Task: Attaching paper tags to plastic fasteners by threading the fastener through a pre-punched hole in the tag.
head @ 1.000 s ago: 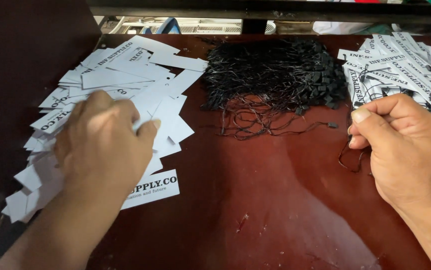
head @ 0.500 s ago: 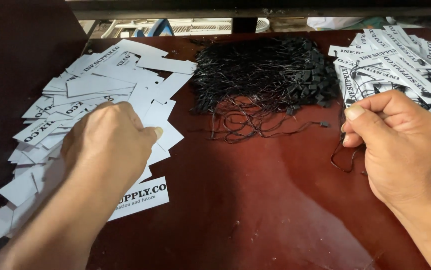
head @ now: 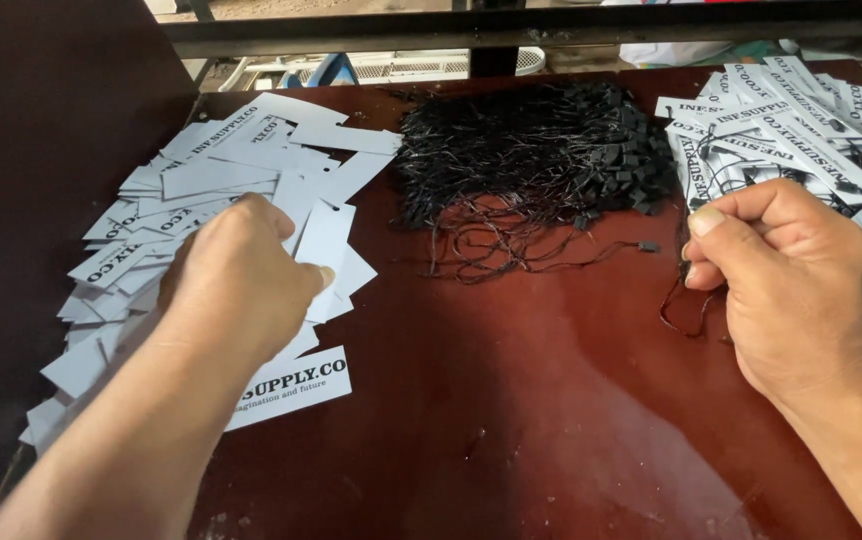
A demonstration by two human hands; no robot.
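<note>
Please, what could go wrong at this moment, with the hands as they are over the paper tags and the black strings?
1. The left hand lifts one white tag out of a loose, overlapping pile of tags; it may drag neighbours along or push some off the table's left edge.
2. The black string pinched in the right hand hangs in a loop near the tangled pile of strings; it could snag and pull others with it.

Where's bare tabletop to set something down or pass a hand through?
Free: the dark red wooden tabletop between both hands, below the heap of black string loops. Crowded: white paper tags spread under the left hand; strung white tags piled behind the right hand, which pinches a thin black string.
</note>
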